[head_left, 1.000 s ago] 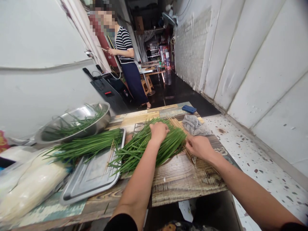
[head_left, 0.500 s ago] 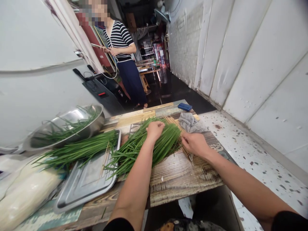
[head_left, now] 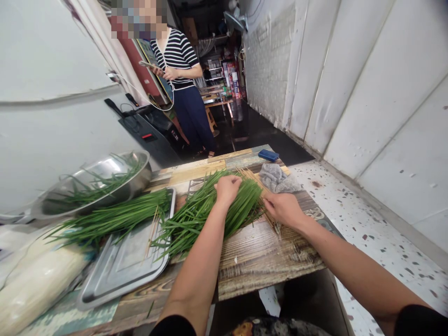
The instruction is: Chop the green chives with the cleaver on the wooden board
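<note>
My left hand [head_left: 227,188] lies on a pile of green chives [head_left: 206,212] spread across the wooden table [head_left: 259,252], its fingers curled into the stalks. Just right of the pile, my right hand [head_left: 284,208] pinches at thin bamboo skewers [head_left: 273,224] lying by the cut ends of the chives. A second bunch of chives [head_left: 112,218] rests across the far edge of a metal tray [head_left: 122,268].
A steel bowl [head_left: 94,186] holding a few chives sits at back left. A grey cloth [head_left: 276,178] and a blue object [head_left: 269,155] lie at the table's far end. White plastic bags [head_left: 31,280] fill the left. A person in a striped top [head_left: 177,56] stands beyond the table.
The view shifted slightly left and down at first. Both my hands stay on the chives and skewers. The person beyond the table has turned and raised a phone.
</note>
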`<state>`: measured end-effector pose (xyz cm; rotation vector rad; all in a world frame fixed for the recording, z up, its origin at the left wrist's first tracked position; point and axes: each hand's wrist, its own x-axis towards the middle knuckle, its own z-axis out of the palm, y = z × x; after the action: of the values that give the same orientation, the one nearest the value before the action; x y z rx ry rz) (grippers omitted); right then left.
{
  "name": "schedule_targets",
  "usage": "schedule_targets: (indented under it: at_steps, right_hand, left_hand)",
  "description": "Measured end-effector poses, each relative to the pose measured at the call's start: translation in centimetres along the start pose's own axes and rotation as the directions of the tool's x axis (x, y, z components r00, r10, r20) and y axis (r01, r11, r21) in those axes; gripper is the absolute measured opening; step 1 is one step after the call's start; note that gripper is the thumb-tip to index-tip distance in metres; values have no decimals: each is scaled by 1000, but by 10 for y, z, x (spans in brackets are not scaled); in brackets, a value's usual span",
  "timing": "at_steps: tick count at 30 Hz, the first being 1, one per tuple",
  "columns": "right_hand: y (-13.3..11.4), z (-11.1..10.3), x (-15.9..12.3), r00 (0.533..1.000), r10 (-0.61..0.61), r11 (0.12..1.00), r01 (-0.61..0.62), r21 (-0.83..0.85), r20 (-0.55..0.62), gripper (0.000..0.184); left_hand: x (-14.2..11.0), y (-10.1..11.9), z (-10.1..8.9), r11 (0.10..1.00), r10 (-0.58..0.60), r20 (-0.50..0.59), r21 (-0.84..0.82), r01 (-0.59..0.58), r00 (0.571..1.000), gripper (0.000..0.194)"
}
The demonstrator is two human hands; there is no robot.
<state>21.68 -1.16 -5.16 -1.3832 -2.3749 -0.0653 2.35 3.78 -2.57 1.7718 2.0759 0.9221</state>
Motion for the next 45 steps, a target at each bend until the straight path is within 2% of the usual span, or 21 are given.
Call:
schedule_targets:
  at_steps: [11, 16, 21, 26, 31, 36, 40, 45]
  right_hand:
    - [0, 0, 0, 1000, 11, 1000, -11, -10, 7, 31]
    - [-2, -2, 0, 999, 48, 999, -48, -22, 11, 31]
    - [-4, -7, 0, 997, 65, 998, -64, -29, 32, 25]
    - [-4, -12, -1, 994, 55, 996, -48, -69, 96, 22]
    - [-5, -15, -1, 988, 47, 994, -31, -106, 147, 22]
    - [-5, -14, -1, 992, 37, 995, -25, -98, 121, 23]
    - [-5, -11, -1, 995, 36, 997, -30, -66, 90, 22]
    - [-5, -9, -1, 999, 33, 999, -33, -19, 24, 23]
  left_hand:
    - [-5, 5, 0, 996, 88, 14, 27, -88, 996, 17]
    - [-2, 3, -18, 982, 182, 192, 18, -189, 964, 20]
    - [3, -8, -32, 985, 70, 6, 158, -70, 998, 19]
    - [2, -11, -22, 931, 130, 155, 320, -175, 979, 12]
    - [0, -6, -14, 885, 155, 198, 408, -225, 968, 12]
    - [-2, -4, -11, 920, 115, 137, 358, -157, 984, 15]
    - [-3, -2, -10, 944, 95, 131, 302, -131, 987, 17]
    - [-4, 2, -10, 988, 55, 100, 135, -69, 993, 15]
